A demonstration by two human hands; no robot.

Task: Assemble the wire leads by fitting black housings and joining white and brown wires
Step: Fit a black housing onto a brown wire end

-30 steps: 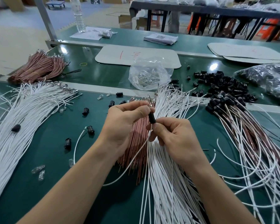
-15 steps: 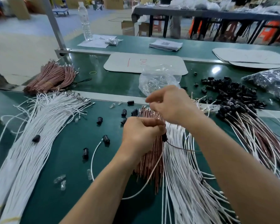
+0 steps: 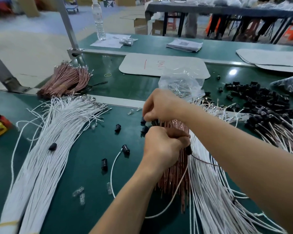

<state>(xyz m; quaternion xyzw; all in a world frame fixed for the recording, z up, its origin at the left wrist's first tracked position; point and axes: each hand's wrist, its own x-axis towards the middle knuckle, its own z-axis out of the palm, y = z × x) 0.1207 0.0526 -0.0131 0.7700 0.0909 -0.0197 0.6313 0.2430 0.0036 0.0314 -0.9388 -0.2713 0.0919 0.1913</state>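
My left hand (image 3: 162,146) grips a black housing (image 3: 189,150) over the brown wire bundle (image 3: 174,174). A white wire (image 3: 176,191) and a thin brown wire (image 3: 208,162) trail from that housing. My right hand (image 3: 161,105) reaches across just beyond the left hand, fingers curled down, and pinches a loose black housing (image 3: 143,122) on the green mat. A white wire bundle (image 3: 210,191) lies right of the brown one, partly under my right forearm.
Loose housings (image 3: 118,128) lie left of my hands, one on a white lead (image 3: 125,148). A big white bundle (image 3: 49,149) and a brown bundle (image 3: 66,81) lie left. A housing pile (image 3: 264,102), a terminal bag (image 3: 181,85) and finished leads (image 3: 277,132) lie right.
My right hand let go of the housing that both hands held, rose, then swung left and down onto the loose housings. My left hand kept its hold on the housing.
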